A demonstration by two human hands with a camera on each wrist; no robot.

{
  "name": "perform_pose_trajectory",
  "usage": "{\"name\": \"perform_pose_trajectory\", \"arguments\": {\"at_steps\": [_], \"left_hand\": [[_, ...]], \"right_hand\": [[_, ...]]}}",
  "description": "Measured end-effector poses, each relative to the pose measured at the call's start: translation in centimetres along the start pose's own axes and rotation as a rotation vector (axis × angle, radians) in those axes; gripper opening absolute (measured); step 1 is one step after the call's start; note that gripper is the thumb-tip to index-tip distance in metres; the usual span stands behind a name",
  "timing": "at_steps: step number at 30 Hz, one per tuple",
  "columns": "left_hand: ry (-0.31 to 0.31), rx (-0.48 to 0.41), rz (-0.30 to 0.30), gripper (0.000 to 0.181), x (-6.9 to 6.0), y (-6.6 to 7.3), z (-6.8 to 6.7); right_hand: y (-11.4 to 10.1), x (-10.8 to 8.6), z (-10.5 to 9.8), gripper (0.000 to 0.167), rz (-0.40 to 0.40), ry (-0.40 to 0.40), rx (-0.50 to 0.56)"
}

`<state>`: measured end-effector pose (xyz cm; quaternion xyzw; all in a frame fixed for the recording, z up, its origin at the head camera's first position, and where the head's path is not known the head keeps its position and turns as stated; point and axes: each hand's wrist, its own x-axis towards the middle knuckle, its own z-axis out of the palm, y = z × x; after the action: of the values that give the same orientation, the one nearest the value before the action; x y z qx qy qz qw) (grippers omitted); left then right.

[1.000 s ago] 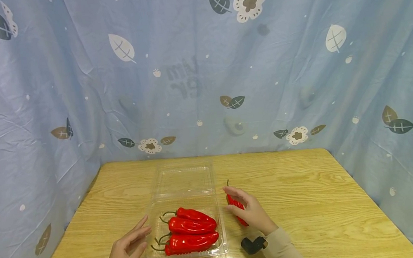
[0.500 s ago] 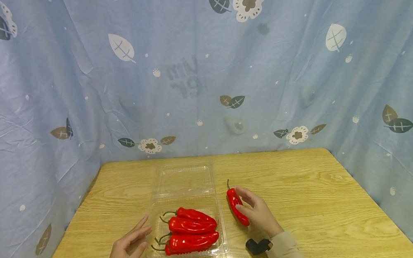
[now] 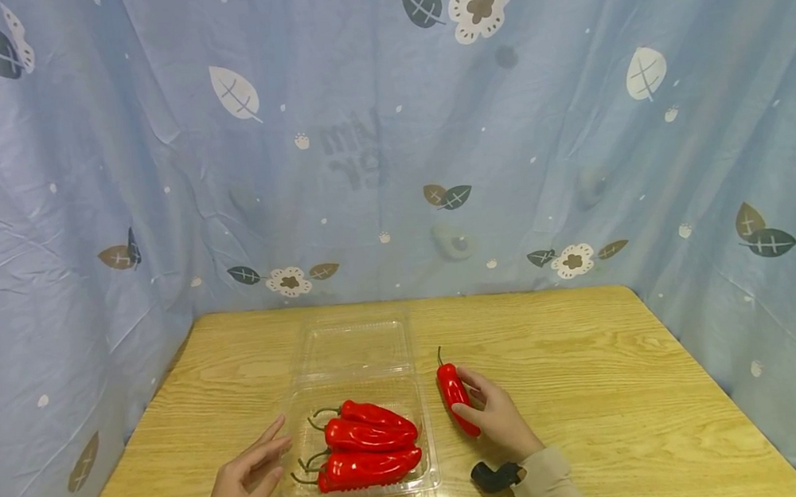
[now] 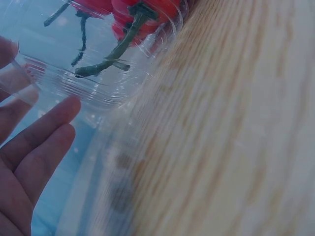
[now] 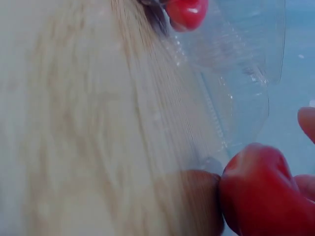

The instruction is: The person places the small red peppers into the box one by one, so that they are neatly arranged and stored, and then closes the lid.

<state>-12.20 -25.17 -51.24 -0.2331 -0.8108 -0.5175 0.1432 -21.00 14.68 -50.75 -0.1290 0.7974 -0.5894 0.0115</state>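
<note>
Several red peppers (image 3: 369,434) with green stems lie side by side in a clear plastic clamshell container (image 3: 430,469). At its left edge is my left hand (image 3: 237,484), fingers loosely spread; the left wrist view shows fingertips (image 4: 69,108) close against the plastic, and contact is hard to tell. A separate red pepper (image 3: 452,391) lies on the table right of the container, stem pointing away. My right hand (image 3: 496,415) is at that pepper's right side, thumb tip over it and fingers lightly bent. In the right wrist view the thumb (image 5: 197,201) touches or nearly touches the pepper.
The container's clear lid (image 3: 357,344) lies folded back flat behind it. A wooden table (image 3: 570,392) carries everything. Blue patterned curtains (image 3: 390,161) hang behind and at both sides. A black camera mount (image 3: 493,477) sits at the right wrist.
My right hand has shifted right from over the lone pepper to its right side, uncovering more of it. The pepper, container and left hand stay put.
</note>
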Motion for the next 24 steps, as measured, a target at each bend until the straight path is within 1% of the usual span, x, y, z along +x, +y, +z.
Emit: {"name": "perform_pose_trajectory", "arguments": {"at_steps": [3, 10, 12, 14, 17, 19, 21, 24], "left_hand": [[-0.001, 0.006, 0.002, 0.033, 0.03, -0.04, 0.01], [0.003, 0.013, 0.015, 0.033, -0.01, -0.21, 0.02], [0.007, 0.020, 0.023, 0.032, -0.05, -0.33, 0.03], [0.008, 0.030, 0.044, 0.032, -0.07, -0.46, 0.02], [0.006, 0.018, 0.047, 0.032, -0.09, -0.42, 0.02], [0.001, 0.010, 0.042, 0.033, -0.07, -0.28, 0.02], [-0.001, -0.004, 0.019, 0.033, -0.06, -0.11, 0.04], [-0.004, -0.010, 0.010, 0.033, -0.04, -0.09, 0.08]], "right_hand": [[0.14, -0.06, 0.07, 0.058, -0.025, -0.004, -0.061], [0.44, -0.06, 0.20, 0.061, -0.021, -0.015, -0.116], [0.56, -0.05, 0.26, 0.061, -0.034, -0.010, -0.140], [0.63, -0.04, 0.32, 0.061, -0.041, -0.001, -0.159], [0.60, -0.05, 0.36, 0.060, -0.033, 0.013, -0.165], [0.53, -0.05, 0.37, 0.059, -0.024, 0.027, -0.166], [0.48, -0.03, 0.39, 0.058, -0.022, 0.041, -0.166], [0.40, -0.06, 0.37, 0.057, -0.022, 0.057, -0.179]]}}
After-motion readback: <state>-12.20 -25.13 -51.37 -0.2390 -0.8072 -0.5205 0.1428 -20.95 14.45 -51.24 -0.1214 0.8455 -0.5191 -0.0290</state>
